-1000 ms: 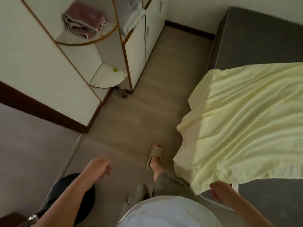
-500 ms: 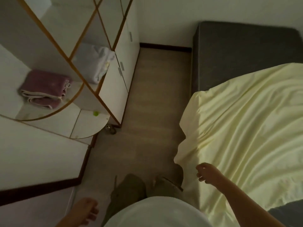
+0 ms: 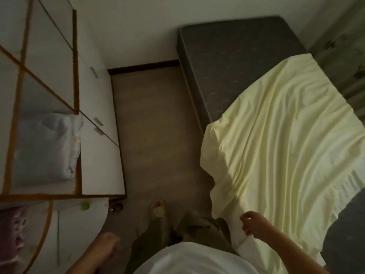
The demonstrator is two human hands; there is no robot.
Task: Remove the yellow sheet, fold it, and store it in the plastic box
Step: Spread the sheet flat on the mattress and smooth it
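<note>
Right hand (image 3: 253, 224) over rumpled yellow sheet (image 3: 286, 145).

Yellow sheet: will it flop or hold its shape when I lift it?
Probably floppy: the yellow sheet lies in soft folds and droops over the mattress edge. Likely light, since the cloth looks thin.

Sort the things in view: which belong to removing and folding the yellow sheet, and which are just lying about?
For the job: yellow sheet, grey mattress, right hand.
Lying about: pale folded bedding, purple towel, green ball.
</note>
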